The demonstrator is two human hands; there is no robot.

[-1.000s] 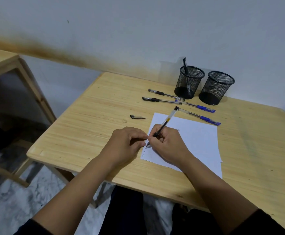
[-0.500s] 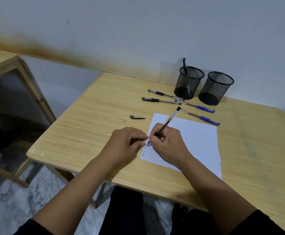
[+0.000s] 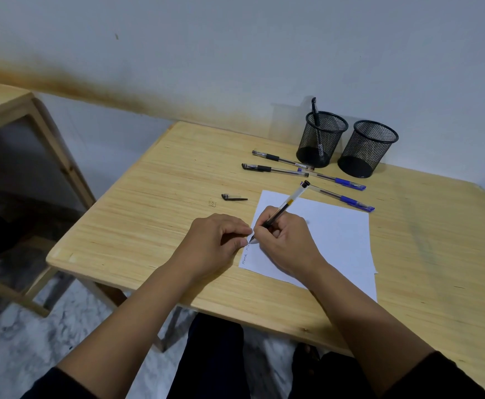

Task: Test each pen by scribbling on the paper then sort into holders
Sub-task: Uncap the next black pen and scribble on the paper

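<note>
We are scribbling with the black pen (image 3: 281,212) along the near left edge of the paper (image 3: 330,240), and we are judging that light, steady strokes with the sheet pinned flat will show whether the ink flows. Our right hand (image 3: 286,243) is gripping the pen with curled fingers. Our left hand (image 3: 215,243) is resting loosely curled at the paper's edge, holding nothing we can see.

My right hand (image 3: 286,240) grips a black pen (image 3: 281,211), tip on the paper (image 3: 333,240); my left hand (image 3: 215,243) rests, fingers curled, at its edge.
</note>
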